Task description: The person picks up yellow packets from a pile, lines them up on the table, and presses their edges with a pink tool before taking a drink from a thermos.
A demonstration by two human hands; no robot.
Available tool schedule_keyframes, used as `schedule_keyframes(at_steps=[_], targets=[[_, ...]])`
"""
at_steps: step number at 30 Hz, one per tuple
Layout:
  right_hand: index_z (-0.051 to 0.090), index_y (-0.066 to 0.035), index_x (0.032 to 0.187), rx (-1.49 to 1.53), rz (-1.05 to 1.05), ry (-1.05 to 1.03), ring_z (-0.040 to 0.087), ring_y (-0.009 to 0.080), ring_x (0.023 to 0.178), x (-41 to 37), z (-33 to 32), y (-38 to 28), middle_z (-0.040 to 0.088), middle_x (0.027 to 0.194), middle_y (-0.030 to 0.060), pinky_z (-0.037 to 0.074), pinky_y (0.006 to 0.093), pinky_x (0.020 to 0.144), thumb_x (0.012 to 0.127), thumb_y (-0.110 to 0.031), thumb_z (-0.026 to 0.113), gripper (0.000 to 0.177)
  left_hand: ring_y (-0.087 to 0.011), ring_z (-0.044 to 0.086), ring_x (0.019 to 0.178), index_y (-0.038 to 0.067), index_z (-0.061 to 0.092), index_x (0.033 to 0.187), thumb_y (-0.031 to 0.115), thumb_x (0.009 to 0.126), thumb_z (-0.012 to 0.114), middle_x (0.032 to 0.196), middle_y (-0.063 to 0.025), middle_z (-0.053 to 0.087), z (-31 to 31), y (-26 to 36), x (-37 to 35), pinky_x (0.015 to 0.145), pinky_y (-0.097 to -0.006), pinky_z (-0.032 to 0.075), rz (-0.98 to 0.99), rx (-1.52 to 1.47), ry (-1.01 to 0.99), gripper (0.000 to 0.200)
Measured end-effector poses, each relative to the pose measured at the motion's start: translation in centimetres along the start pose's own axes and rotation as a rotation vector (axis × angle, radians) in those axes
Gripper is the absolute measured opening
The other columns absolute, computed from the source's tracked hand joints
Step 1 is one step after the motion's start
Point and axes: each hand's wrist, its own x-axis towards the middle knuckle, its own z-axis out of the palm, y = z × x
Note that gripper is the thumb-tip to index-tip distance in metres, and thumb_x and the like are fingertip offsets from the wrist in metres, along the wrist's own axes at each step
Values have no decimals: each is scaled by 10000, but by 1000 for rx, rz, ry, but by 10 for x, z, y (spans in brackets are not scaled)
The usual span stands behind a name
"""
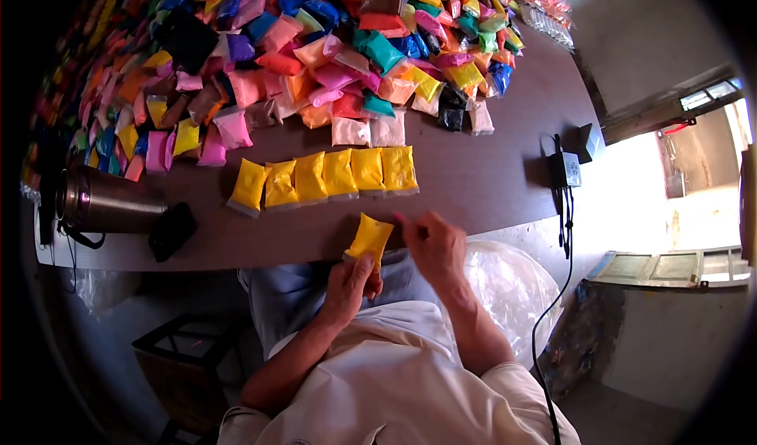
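The left hand (349,281) grips a plump, glossy yellow powder pouch (369,238) by its lower end, held just over the near edge of the brown table (489,177). The right hand (434,244) curls beside the top corner of the pouch; I can't tell whether it pinches the plastic. A row of matching pouches (323,178) lies flat beyond.

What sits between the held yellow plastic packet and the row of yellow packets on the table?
Nothing visible: only brown tabletop separates the yellow plastic packet in the left hand from that row.
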Motion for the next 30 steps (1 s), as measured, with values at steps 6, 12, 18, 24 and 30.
schedule_keyframes(at_steps=[6,12,18,24,30], targets=[[565,-30,732,96,33,-132,612,340,595,-8,-26,-23,614,656,139,474,400,539,825,-163,647,183,-97,494,516,54,537,740,438,952,502,602,-42,543,-1,-9,-5,487,-229,380,-56,-49,12,440],[552,-52,729,-19,-262,-169,619,330,599,-5,-8,-30,623,658,136,464,404,517,819,-165,645,172,-95,494,531,57,531,757,416,956,505,611,-22,513,-1,-1,-2,482,-230,365,-49,-76,-14,412],[566,-55,700,-3,-44,-148,612,318,552,-3,-6,-25,602,585,114,457,403,505,798,-192,671,199,-97,498,530,52,537,757,420,951,515,615,-18,518,2,-2,-2,482,-225,363,-31,-59,-35,416],[569,-57,707,50,-57,-155,607,311,548,0,-17,-21,606,597,101,455,392,506,781,-169,682,176,-60,450,495,48,557,718,424,966,484,587,1,535,1,-5,-6,473,-207,354,-20,30,1,456],[550,-42,705,77,-246,6,609,244,495,-2,-17,-34,608,597,98,460,337,478,772,-125,696,181,-53,446,493,51,549,703,400,971,482,578,2,523,1,-9,-9,468,-207,347,-26,-32,-3,445]])
